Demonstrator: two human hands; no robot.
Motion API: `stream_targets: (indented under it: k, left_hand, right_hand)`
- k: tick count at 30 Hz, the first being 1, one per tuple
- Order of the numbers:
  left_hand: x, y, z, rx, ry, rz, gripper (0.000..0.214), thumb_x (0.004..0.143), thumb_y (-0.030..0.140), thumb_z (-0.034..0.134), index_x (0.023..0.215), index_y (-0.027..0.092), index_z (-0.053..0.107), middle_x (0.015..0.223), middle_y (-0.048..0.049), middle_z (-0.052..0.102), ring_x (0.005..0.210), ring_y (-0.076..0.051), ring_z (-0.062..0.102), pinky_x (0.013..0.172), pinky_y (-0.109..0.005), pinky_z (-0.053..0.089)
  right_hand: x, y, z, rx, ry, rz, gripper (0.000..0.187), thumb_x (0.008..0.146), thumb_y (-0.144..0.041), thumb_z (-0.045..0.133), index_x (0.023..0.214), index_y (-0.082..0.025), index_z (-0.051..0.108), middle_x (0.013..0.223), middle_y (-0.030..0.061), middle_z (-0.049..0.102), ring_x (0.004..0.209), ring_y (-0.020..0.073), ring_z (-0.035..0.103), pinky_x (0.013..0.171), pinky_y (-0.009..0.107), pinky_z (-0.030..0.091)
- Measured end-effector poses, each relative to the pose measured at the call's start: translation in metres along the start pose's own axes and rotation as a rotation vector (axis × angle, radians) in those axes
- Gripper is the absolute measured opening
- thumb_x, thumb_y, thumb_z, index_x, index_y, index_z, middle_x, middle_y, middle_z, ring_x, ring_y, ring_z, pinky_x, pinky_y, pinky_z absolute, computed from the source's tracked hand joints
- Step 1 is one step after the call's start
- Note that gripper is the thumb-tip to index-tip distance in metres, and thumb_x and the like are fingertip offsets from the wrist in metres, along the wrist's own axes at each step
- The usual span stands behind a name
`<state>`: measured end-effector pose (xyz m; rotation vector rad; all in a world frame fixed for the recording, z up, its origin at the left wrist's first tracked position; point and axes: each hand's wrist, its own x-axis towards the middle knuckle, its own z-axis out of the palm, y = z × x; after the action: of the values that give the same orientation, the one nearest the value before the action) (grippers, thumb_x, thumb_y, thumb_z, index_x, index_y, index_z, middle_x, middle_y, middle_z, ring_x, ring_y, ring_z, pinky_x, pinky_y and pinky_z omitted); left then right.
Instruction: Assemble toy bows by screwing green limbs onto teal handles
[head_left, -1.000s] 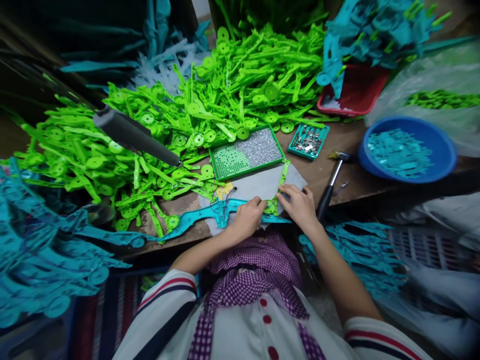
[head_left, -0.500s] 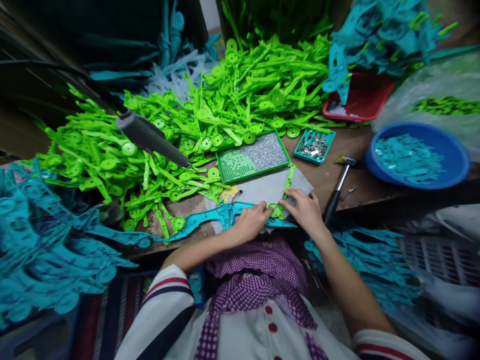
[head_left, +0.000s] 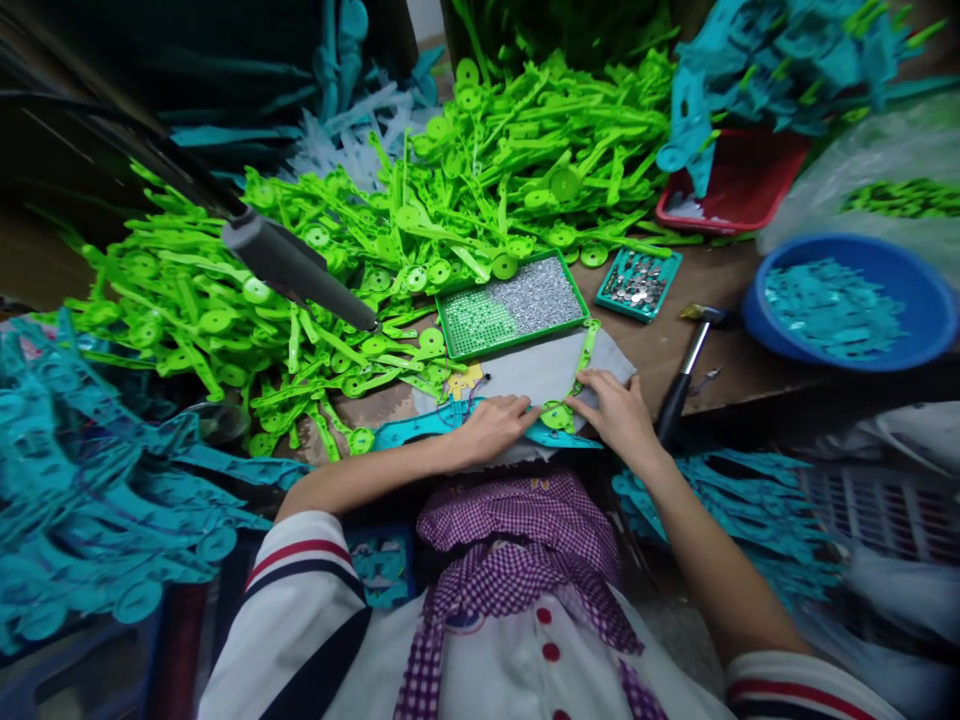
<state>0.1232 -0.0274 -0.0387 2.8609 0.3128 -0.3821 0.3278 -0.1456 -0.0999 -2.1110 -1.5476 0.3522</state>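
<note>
I see the right hand (head_left: 619, 410) pinch a green piece (head_left: 587, 348), thumb and fingers narrow. The left hand (head_left: 491, 430) has bent fingers over a blue piece (head_left: 409, 428); I can't tell if it grips. The green piece lies near the front edge of the table (head_left: 709, 275). Its long way points away from that edge and a bit right: round end near the left fingertips, thin tip by the green tray (head_left: 525, 337). The blue piece runs side to side along the edge. Half a second ago I saw more of it; now the left forearm (head_left: 375, 470) hides its far left part. A flat grey sheet (head_left: 525, 372) fills the gap up to the tray. A hammer (head_left: 675, 395) lies right of the right hand, then a blue bowl (head_left: 922, 300).
</note>
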Motion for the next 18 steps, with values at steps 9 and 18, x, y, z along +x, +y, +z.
stream_targets:
  k: [9, 18]
  left_hand:
    - [-0.018, -0.001, -0.005, -0.045, -0.025, 0.016, 0.026, 0.099, 0.014, 0.044, 0.121, 0.017, 0.058, 0.108, -0.0099, 0.058, 0.096, -0.021, 0.063, 0.079, -0.030, 0.050]
    - [-0.018, -0.011, -0.004, -0.154, -0.025, -0.026, 0.035, 0.096, 0.013, 0.044, 0.125, 0.021, 0.062, 0.112, -0.0102, 0.059, 0.088, -0.019, 0.064, 0.072, -0.029, 0.050]
  right_hand:
    - [0.004, 0.006, -0.002, -0.033, -0.050, -0.011, 0.037, 0.098, -0.048, 0.044, 0.119, -0.022, 0.060, 0.119, 0.0120, 0.067, 0.113, 0.0336, 0.064, 0.109, 0.076, 0.027]
    - [-0.011, -0.039, -0.021, -0.051, 0.062, -0.126, 0.033, 0.100, -0.039, 0.045, 0.113, -0.020, 0.068, 0.128, 0.0137, 0.064, 0.119, 0.0287, 0.059, 0.108, 0.052, 0.040]
